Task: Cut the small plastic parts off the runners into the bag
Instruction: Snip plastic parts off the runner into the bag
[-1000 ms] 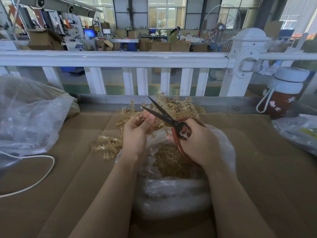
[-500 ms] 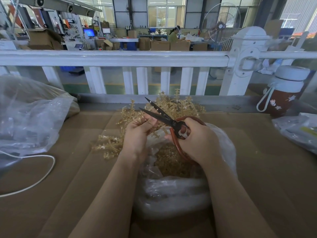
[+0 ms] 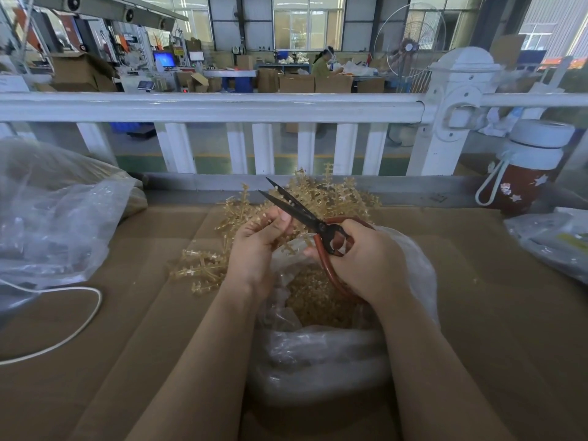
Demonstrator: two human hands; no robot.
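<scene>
My left hand (image 3: 258, 246) pinches a tan plastic runner (image 3: 288, 234) with small parts on it, held over the open clear bag (image 3: 321, 354). My right hand (image 3: 366, 259) grips the red handles of black-bladed scissors (image 3: 296, 208). The blades point up and left, slightly apart, right beside my left fingertips. Cut tan parts (image 3: 318, 297) fill the bottom of the bag. A heap of uncut runners (image 3: 334, 195) lies behind the hands, and more runners (image 3: 200, 268) lie to the left on the cardboard.
Brown cardboard (image 3: 127, 313) covers the table. A large clear bag (image 3: 54, 211) and a white cable (image 3: 63, 329) lie at the left. A red bottle with a white lid (image 3: 525, 173) and another plastic bag (image 3: 553, 240) sit at the right. A white railing (image 3: 222, 106) runs behind.
The scissor blades have narrowed from wide apart to nearly together. My left hand has shifted the runner slightly. The bag and the heap have stayed put.
</scene>
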